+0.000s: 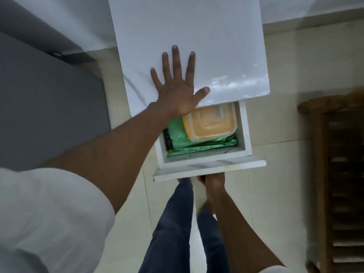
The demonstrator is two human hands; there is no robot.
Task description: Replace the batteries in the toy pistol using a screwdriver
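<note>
My left hand [177,87] lies flat, fingers spread, on the white marble-look top [197,36] of a small cabinet. Below it a white drawer [208,166] stands pulled out. My right hand [211,180] grips the underside of the drawer's front, its fingers hidden beneath the panel. Inside the drawer lie an orange plastic box with a clear lid [211,122], a green packet [202,145] under it, and a black and yellow object [168,140] at the left wall, possibly a tool handle. No toy pistol is in view.
A grey surface [49,105] fills the left side. A wooden slatted rack [342,184] stands at the right. Pale floor tiles [275,194] and my legs in blue jeans [173,223] are below the drawer.
</note>
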